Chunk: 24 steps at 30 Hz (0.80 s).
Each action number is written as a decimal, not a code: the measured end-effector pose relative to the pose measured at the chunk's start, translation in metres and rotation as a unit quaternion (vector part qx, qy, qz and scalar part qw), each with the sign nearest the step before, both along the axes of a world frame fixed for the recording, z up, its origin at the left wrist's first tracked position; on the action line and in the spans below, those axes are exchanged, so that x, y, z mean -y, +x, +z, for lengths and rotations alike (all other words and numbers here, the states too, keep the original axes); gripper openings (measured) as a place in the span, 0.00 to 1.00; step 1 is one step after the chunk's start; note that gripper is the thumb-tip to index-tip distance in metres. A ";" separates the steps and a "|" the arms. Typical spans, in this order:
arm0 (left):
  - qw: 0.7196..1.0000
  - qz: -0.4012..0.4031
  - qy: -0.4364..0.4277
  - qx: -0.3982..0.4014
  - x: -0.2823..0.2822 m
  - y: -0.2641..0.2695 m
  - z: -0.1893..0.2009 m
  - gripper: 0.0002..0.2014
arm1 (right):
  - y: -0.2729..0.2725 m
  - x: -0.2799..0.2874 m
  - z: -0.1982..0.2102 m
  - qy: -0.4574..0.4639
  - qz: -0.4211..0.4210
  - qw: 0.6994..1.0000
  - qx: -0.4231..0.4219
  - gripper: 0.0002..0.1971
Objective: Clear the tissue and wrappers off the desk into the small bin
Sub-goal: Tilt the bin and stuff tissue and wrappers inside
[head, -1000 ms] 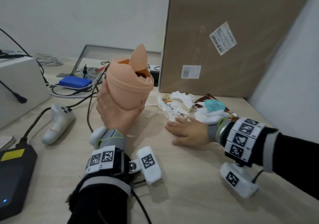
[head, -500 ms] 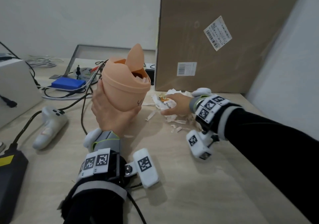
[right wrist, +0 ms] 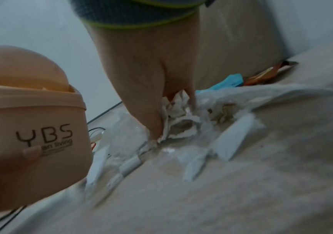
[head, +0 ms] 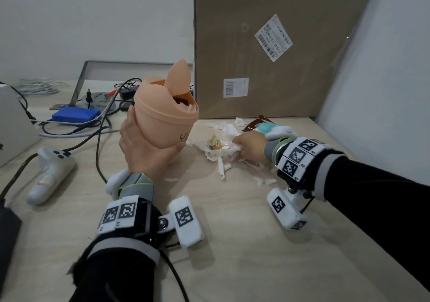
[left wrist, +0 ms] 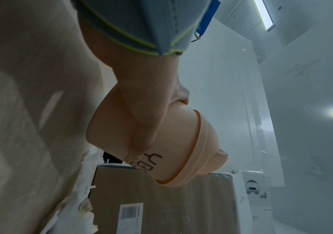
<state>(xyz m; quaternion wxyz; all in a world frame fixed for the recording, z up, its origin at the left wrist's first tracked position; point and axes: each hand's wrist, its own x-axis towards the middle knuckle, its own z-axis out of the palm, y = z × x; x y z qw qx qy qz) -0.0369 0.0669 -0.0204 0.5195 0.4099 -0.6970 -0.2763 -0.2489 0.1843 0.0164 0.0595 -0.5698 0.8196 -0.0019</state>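
My left hand (head: 144,155) grips the small peach bin (head: 165,120) round its body and holds it tilted above the desk, with its swing lid tipped up and white paper showing in the opening. The bin (left wrist: 173,152) fills the left wrist view. Just right of it, my right hand (head: 242,145) rests on a pile of torn white tissue (head: 218,162), fingers curled into it. In the right wrist view the fingers (right wrist: 153,123) pinch crumpled tissue (right wrist: 181,120). A small candy wrapper (head: 215,142) lies in the pile. A brown wrapper (head: 258,121) and a teal scrap (head: 266,127) lie behind my wrist.
A tall cardboard box (head: 267,45) leans against the wall right behind the litter. Cables (head: 102,124), a blue box (head: 74,115) and a white controller (head: 51,173) lie to the left of the bin. A white wall (head: 384,69) closes off the right side.
My right hand went from lying flat in front of the pile to reaching into it, and its fingers have now curled into the tissue. The left hand kept the bin lifted.
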 end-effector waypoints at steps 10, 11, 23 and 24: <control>0.999 -0.040 -0.015 0.024 -0.009 -0.013 -0.002 0.62 | -0.006 -0.029 -0.001 -0.242 -0.111 0.953 0.145 0.19; 0.998 -0.041 -0.022 0.033 -0.009 -0.014 -0.001 0.62 | -0.004 -0.031 0.001 -0.265 -0.111 0.944 0.160 0.19; 0.977 -0.067 -0.126 0.156 -0.030 -0.033 0.002 0.60 | 0.016 -0.041 0.000 -0.499 -0.104 0.801 0.313 0.09; 0.976 -0.067 -0.133 0.161 -0.031 -0.035 0.001 0.60 | 0.017 -0.040 0.000 -0.505 -0.097 0.796 0.321 0.11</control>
